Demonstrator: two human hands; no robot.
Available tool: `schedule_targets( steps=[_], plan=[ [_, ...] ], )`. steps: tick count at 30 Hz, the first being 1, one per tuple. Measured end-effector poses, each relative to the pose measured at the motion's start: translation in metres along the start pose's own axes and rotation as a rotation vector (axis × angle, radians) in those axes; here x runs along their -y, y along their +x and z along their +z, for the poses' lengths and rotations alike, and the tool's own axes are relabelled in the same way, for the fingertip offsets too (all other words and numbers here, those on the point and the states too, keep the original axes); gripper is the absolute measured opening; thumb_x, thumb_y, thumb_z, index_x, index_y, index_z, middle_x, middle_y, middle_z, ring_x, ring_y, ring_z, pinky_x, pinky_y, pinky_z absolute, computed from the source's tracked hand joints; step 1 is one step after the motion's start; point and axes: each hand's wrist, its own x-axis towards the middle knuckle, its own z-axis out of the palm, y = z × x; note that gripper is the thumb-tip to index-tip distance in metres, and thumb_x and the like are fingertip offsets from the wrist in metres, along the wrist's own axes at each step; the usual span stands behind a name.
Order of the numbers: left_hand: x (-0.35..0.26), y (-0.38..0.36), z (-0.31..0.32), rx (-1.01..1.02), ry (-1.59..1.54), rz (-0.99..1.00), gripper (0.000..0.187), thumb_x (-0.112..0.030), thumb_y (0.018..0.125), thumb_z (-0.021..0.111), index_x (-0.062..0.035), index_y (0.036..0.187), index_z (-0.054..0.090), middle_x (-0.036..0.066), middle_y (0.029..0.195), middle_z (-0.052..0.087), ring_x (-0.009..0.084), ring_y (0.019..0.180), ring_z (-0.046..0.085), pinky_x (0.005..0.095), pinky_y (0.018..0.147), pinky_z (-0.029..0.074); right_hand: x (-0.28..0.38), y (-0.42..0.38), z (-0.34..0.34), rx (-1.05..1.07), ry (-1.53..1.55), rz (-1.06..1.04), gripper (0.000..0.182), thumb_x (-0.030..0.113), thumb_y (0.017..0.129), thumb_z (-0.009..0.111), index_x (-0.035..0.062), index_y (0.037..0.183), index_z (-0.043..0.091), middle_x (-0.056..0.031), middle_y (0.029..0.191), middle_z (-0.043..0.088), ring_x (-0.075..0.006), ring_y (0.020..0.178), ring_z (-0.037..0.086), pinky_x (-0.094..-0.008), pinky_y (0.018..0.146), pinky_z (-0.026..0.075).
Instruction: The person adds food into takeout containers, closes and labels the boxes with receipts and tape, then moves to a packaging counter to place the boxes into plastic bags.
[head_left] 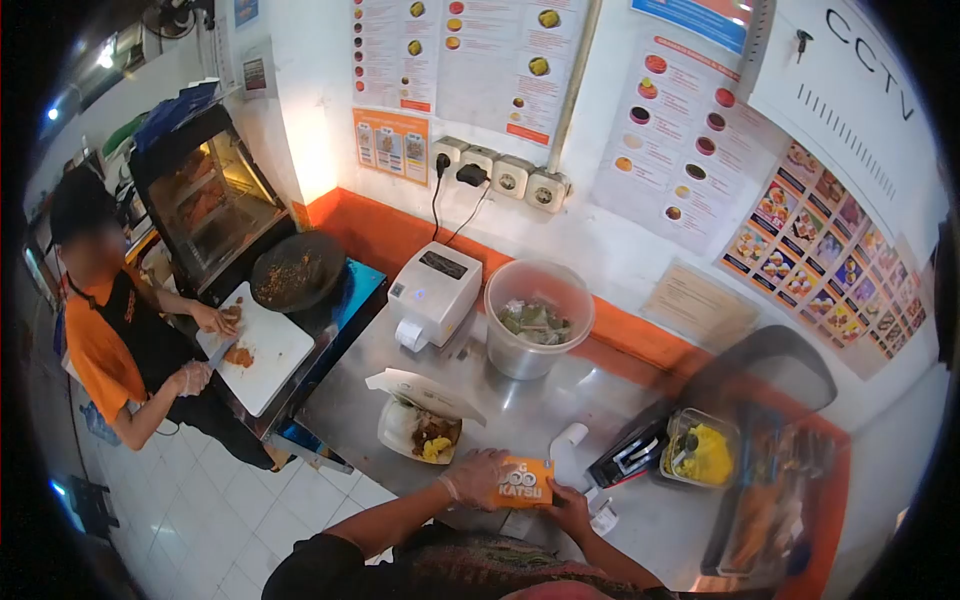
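An orange box (524, 482) with white lettering is held between my two hands over the steel counter. My left hand (476, 478), in a clear glove, grips its left end. My right hand (570, 510) holds its lower right corner. Just beyond my left hand sits an open white food box (408, 428) with yellow and brown food inside and its lid raised. A curl of white paper (568, 440) and a black stapler-like device (630, 458) lie to the right of the orange box.
A co-worker (130, 320) cuts food on a white board (264, 350) at the left. On the counter (345, 395) stand a receipt printer (432, 295), a clear bucket (538, 320) of packets, a tub of yellow food (700, 450) and a blurred tray (765, 510).
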Motion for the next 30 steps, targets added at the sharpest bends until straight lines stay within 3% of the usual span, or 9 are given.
schedule_targets(
  steps=[6,10,13,16,19,21,23,25,30],
  plan=[
    [0.003,0.011,-0.016,0.183,-0.327,-0.12,0.088,-0.036,0.067,0.077,-0.0024,0.141,0.043,0.028,0.138,0.042,0.0431,0.122,0.048,0.0471,0.104,0.04,0.001,0.005,-0.001,-0.037,0.09,0.04,0.069,0.017,0.062,0.091,0.0107,0.126,0.066,-0.0126,0.109,0.07,-0.0218,0.098,0.065,-0.0326,0.088,0.051],
    [0.014,0.012,-0.003,0.184,-0.319,-0.077,0.091,-0.036,0.066,0.078,-0.0021,0.143,0.042,0.026,0.139,0.042,0.0445,0.12,0.049,0.047,0.104,0.04,-0.002,0.005,-0.001,-0.015,0.05,0.026,0.067,0.016,0.062,0.091,0.0115,0.125,0.067,-0.012,0.109,0.071,-0.0219,0.098,0.066,-0.0332,0.088,0.051],
    [0.011,0.001,0.006,0.076,-0.194,0.054,0.097,-0.035,0.065,0.079,-0.0052,0.147,0.037,0.023,0.142,0.041,0.0456,0.122,0.047,0.0493,0.105,0.039,0.0,0.003,-0.004,-0.01,0.038,-0.036,0.064,0.017,0.062,0.091,0.0116,0.122,0.069,-0.0115,0.109,0.072,-0.0226,0.099,0.066,-0.0341,0.089,0.051],
    [0.036,0.004,0.03,-0.083,-0.147,0.256,0.088,-0.04,0.069,0.072,-0.0097,0.146,0.04,0.025,0.131,0.048,0.0435,0.111,0.054,0.0468,0.099,0.044,0.004,0.009,-0.008,0.004,-0.068,-0.059,0.062,0.019,0.061,0.091,0.0098,0.119,0.07,-0.0118,0.111,0.071,-0.0256,0.096,0.067,-0.0354,0.088,0.051],
    [0.045,0.002,0.051,-0.115,-0.098,0.327,0.095,-0.036,0.068,0.074,-0.0113,0.15,0.034,0.03,0.141,0.039,0.0449,0.121,0.048,0.0462,0.104,0.039,-0.003,0.011,-0.005,0.048,-0.128,-0.018,0.062,0.02,0.061,0.09,0.0098,0.119,0.07,-0.0115,0.11,0.072,-0.0256,0.096,0.067,-0.0351,0.087,0.051],
    [0.047,0.002,0.037,-0.114,-0.317,0.381,0.1,-0.031,0.066,0.077,-0.0131,0.152,0.03,0.033,0.148,0.029,0.0472,0.128,0.041,0.0479,0.109,0.035,-0.002,0.014,-0.006,0.038,-0.127,-0.053,0.061,0.022,0.062,0.09,0.0103,0.118,0.07,-0.0113,0.108,0.072,-0.0248,0.097,0.066,-0.0348,0.087,0.051],
    [0.044,0.0,0.037,-0.082,-0.292,0.33,0.101,-0.03,0.064,0.078,-0.0135,0.152,0.031,0.032,0.15,0.027,0.048,0.13,0.039,0.0484,0.111,0.033,0.017,0.017,-0.012,0.033,-0.053,-0.012,0.061,0.021,0.06,0.091,0.0091,0.116,0.071,-0.0127,0.107,0.072,-0.0259,0.085,0.067,-0.0354,0.085,0.052],
    [0.041,-0.002,0.032,-0.052,-0.245,0.281,0.101,-0.028,0.063,0.079,-0.014,0.152,0.031,0.031,0.152,0.026,0.0489,0.132,0.037,0.049,0.112,0.031,0.012,0.017,-0.012,0.019,-0.087,-0.078,0.06,0.02,0.061,0.09,0.0089,0.117,0.071,-0.0122,0.107,0.072,-0.0252,0.085,0.066,-0.0352,0.085,0.051],
    [0.04,-0.007,0.036,-0.026,-0.231,0.265,0.101,-0.031,0.065,0.079,-0.02,0.153,0.03,0.027,0.152,0.029,0.0504,0.134,0.034,0.0515,0.114,0.027,0.021,0.017,-0.015,0.053,-0.069,0.064,0.061,0.02,0.061,0.09,0.0109,0.118,0.071,-0.0112,0.109,0.072,-0.0249,0.09,0.065,-0.0351,0.086,0.051]
  ],
)
